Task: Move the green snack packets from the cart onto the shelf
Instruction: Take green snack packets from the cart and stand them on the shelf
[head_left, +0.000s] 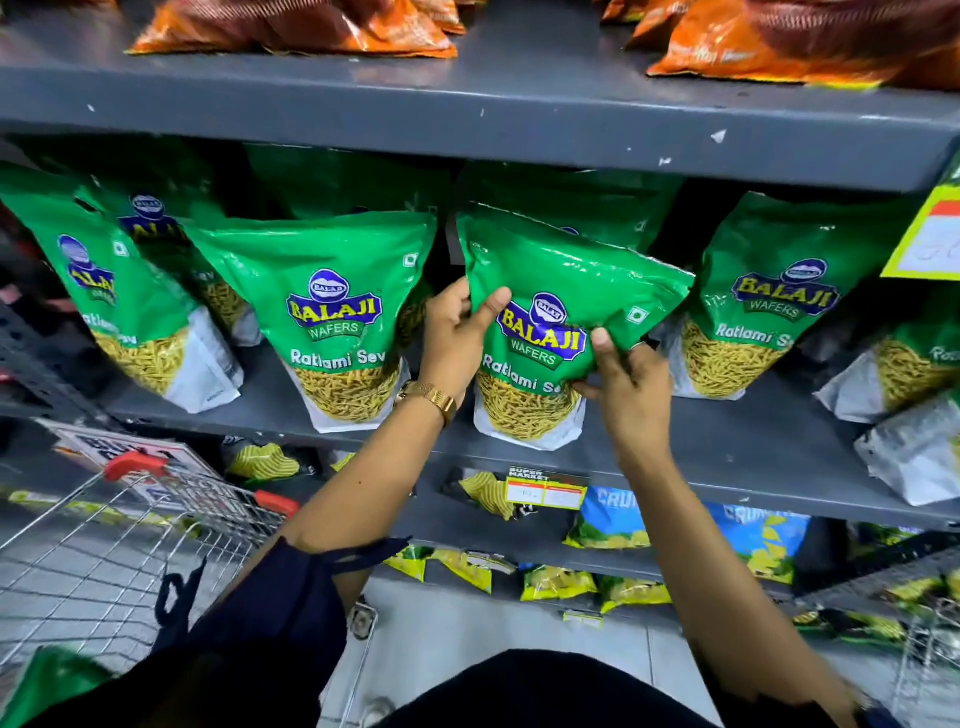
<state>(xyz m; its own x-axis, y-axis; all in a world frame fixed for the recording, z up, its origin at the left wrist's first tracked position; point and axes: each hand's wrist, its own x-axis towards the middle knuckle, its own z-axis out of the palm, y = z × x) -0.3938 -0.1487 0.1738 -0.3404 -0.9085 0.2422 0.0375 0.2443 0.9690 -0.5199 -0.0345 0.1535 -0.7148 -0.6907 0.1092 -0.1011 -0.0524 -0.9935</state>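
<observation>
- Gripping one Ratlami Sev packet (561, 322) with my left hand (457, 332) and right hand (623, 384), standing it on the shelf (727, 447).
- Several stand there already; another green packet (47, 686) shows at 7 o'clock by the cart (130, 530).

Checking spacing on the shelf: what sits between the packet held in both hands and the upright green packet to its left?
In the head view, only the left hand fills the gap between the held packet and the left packet.
</observation>
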